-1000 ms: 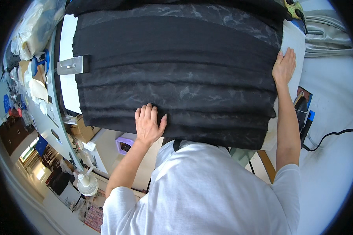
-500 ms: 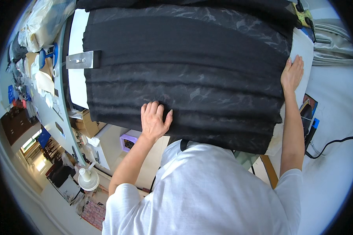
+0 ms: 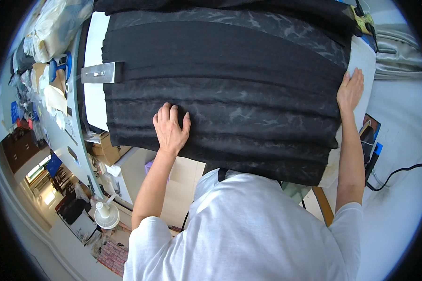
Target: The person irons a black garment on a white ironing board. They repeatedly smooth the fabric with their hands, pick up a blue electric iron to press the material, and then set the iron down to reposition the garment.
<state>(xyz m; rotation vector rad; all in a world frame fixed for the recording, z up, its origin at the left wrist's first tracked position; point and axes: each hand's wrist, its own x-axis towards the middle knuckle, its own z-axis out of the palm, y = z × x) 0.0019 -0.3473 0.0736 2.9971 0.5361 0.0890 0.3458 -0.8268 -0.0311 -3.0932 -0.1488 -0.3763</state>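
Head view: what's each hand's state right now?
Left hand: open, curved, on the black fabric; nothing seen gripped.
Right hand: open, laid at the fabric's right edge; nothing seen gripped.

black fabric point(image 3: 225, 93) with faint grey mottled streaks, white shirt point(image 3: 276, 225)

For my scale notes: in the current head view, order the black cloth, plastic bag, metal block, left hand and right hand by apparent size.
1. Black cloth
2. Plastic bag
3. Left hand
4. Right hand and metal block: too alike to rank
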